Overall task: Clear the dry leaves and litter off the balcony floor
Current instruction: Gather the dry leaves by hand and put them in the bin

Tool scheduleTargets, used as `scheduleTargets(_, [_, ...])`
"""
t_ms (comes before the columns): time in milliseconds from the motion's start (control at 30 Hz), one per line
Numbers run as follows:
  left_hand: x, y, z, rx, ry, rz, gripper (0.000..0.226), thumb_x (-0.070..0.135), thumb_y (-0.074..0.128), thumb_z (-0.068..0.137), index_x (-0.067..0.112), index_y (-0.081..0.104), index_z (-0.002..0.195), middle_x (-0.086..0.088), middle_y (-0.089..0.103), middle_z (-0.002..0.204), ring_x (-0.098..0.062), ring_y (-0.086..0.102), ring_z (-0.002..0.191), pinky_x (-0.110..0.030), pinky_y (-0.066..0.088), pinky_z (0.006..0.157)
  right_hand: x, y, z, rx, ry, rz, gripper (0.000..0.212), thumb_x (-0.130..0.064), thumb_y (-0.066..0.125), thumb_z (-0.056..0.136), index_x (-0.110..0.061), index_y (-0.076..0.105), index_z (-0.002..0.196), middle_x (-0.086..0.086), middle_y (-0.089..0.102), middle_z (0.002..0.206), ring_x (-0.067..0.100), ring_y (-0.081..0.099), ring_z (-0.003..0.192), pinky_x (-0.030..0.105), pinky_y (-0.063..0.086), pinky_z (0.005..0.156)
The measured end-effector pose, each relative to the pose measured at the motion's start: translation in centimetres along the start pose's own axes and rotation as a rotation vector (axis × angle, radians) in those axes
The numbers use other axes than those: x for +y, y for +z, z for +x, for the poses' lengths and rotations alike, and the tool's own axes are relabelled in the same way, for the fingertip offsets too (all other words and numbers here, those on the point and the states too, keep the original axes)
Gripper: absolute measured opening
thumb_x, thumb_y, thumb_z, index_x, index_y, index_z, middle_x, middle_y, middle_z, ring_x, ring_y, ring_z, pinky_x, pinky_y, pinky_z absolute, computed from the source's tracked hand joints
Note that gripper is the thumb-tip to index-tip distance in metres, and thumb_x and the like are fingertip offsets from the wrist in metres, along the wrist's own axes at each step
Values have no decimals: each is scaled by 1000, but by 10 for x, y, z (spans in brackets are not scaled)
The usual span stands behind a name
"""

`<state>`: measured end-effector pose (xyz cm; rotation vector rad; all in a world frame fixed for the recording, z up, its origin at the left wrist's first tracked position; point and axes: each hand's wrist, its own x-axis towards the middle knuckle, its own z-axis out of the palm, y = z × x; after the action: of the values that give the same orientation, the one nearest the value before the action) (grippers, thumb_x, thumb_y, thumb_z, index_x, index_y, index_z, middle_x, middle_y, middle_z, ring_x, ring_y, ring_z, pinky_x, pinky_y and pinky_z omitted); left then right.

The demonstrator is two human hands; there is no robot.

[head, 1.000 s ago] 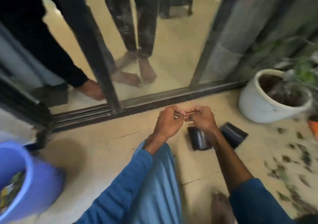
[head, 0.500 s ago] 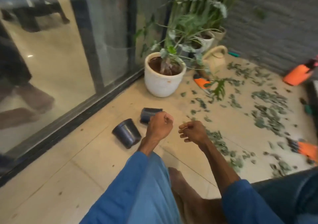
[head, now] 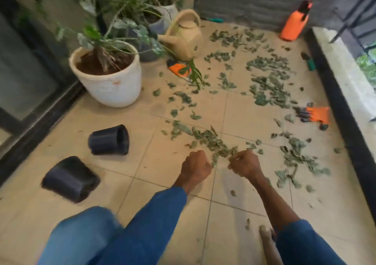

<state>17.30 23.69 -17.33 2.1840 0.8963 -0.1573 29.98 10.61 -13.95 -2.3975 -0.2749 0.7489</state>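
down-left of the white pot (head: 107, 85): two black pots (head: 70, 178) lie on their sides on the floor tiles (head: 142, 163), well apart from the leaves.
left hand (head: 195, 168): below and to the right of the white pot, low over the floor. fingers are curled into a tight fist, with nothing seen in it.
dry leaves (head: 211, 142): a band starts just above both hands, lower right of the white pot. many more lie scattered further right of the pot, up to the back wall.
right hand (head: 245, 164): just right of the left hand, fingers curled in narrow, knuckles at the edge of the nearest leaves. whether a leaf is pinched inside i cannot tell.
step in hand: most likely gathering the nearest band by hand. nearly all the litter is still down.
doing it well: uncurl both hands and rake the band into one heap before lifting. cup it between the palms with light pressure, since dry leaves probably crumble.
far right of the white pot: an orange glove (head: 317, 114) and an orange sprayer (head: 294, 25), best swept around.
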Motion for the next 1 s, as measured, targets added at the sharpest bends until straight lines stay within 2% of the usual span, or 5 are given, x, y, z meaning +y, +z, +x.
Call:
scheduleTargets(233, [25, 74, 55, 2, -7, 184, 58, 36, 68, 95, 17, 41, 143, -8, 49, 128, -29, 57, 111, -40, 51, 82, 46, 13, 61, 97, 26, 203, 24, -13, 63, 89, -11, 77, 70, -7, 68, 57, -5, 61, 51, 6, 47, 54])
scheduleTargets(533, [62, 29, 50, -204, -163, 476, 20, 23, 57, 97, 12, 64, 112, -7, 62, 118, -28, 63, 108, -35, 51, 82, 67, -30, 71, 67, 229, 182, 15, -11, 66, 90, -18, 79, 89, 3, 76, 90, 19, 65, 72, 25, 49, 67])
scheduleTargets(767, [66, 8, 110, -304, 74, 386, 15, 23, 64, 91, 16, 78, 90, 2, 76, 90, -14, 72, 87, -37, 61, 75, 109, 1, 83, 113, 143, 109, 4, -22, 74, 89, -20, 75, 85, -1, 74, 84, 16, 68, 73, 29, 54, 69])
scheduleTargets(900, [74, -1, 117, -263, 164, 361, 23, 22, 63, 91, 8, 77, 79, 5, 72, 76, -15, 70, 73, -32, 59, 67, 107, 28, 61, 164, 45, 21, 35, -47, 80, 82, -21, 70, 103, -3, 71, 95, 17, 67, 81, 29, 54, 69])
scheduleTargets(1000, [82, 1, 111, -313, 214, 454, 25, 28, 64, 87, 9, 79, 85, 2, 67, 76, -24, 73, 79, -39, 62, 69, 102, 32, 52, 191, 36, -36, 28, -33, 81, 85, -15, 75, 105, 6, 75, 100, 20, 67, 78, 28, 54, 69])
